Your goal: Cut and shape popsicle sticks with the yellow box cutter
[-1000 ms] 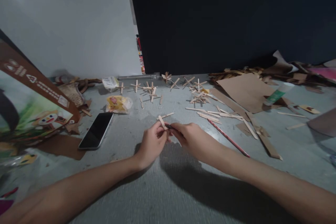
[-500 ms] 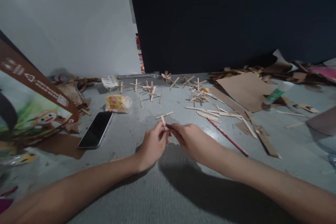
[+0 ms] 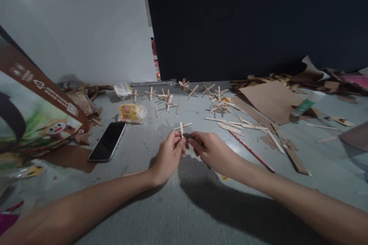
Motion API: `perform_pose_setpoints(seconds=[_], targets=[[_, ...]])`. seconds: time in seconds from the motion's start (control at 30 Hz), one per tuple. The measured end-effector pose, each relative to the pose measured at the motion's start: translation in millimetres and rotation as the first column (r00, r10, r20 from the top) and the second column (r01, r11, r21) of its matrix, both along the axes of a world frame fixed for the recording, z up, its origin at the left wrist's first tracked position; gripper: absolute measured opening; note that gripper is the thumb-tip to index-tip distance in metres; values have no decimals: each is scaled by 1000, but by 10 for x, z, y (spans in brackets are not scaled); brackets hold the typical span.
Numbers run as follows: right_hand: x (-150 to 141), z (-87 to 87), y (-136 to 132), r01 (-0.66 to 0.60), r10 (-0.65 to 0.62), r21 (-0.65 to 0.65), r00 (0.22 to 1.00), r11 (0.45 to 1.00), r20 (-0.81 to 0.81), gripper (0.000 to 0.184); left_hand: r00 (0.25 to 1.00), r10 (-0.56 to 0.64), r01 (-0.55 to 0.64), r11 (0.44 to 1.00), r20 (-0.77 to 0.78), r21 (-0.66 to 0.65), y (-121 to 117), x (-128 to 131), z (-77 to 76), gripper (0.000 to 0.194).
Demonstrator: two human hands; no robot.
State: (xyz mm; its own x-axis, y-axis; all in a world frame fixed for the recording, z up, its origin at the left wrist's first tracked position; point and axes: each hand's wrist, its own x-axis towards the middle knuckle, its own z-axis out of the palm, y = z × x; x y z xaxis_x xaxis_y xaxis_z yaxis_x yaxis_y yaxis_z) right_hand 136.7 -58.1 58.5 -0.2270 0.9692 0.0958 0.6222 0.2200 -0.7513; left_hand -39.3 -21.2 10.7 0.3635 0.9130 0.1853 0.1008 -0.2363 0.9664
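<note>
My left hand (image 3: 167,157) is closed, pinching a wooden craft stick (image 3: 181,127) that points upward. My right hand (image 3: 212,151) is closed too, its fingertips gripping a small dark piece (image 3: 188,136) right beside the held stick. What exactly that dark piece is, I cannot make out. Just beyond my fingers a second craft stick (image 3: 188,124) lies crosswise, partly behind the upright one. A pile of loose craft sticks (image 3: 230,127) and a red striped pencil (image 3: 253,152) lie to the right of my right hand.
Several crossed-stick pieces (image 3: 168,98) stand along the back. At left are a phone (image 3: 107,142), a yellow packet (image 3: 131,113) and a printed bag (image 3: 54,109). On the right lie brown cardboard (image 3: 268,99), a glue stick (image 3: 308,104) and a cardboard strip (image 3: 294,157). A dark panel (image 3: 253,23) rises behind.
The stick in my left hand has turned more upright. My right fingertips have drawn slightly away from it, showing more of the dark piece. The whole view has shifted a little.
</note>
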Motion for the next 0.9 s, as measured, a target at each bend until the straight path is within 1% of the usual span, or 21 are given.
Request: perform_pose_setpoints(seconds=[0.13,0.23,0.43,0.53,0.63,0.77,0.9], targets=[[10,-18,15,16,-18,-30,998,999,-62,28,998,-16,18,999,53,-27,17,12,11,29],[9,-34,25,21,-25,-37,993,999,-112,29,998,9,-7,1000,61,-25,35,20,10,34],[-64,-88,-12,49,-58,-42,964,998,-259,27,996,42,-36,996,74,-82,58,34,-1,48],[-99,-108,-40,33,-61,-90,944,995,-324,28,995,47,-37,993,93,-116,47,40,-3,55],[-117,-106,-56,35,-76,-121,933,992,-352,28,994,41,-24,988,102,-155,32,40,-10,59],[-135,-95,-64,27,-88,-161,919,987,-385,29,992,16,9,979,122,-204,30,34,-17,62],[-158,-115,-72,-1,-118,-244,875,970,-470,29,986,-8,49,970,167,-239,46,39,-14,63]])
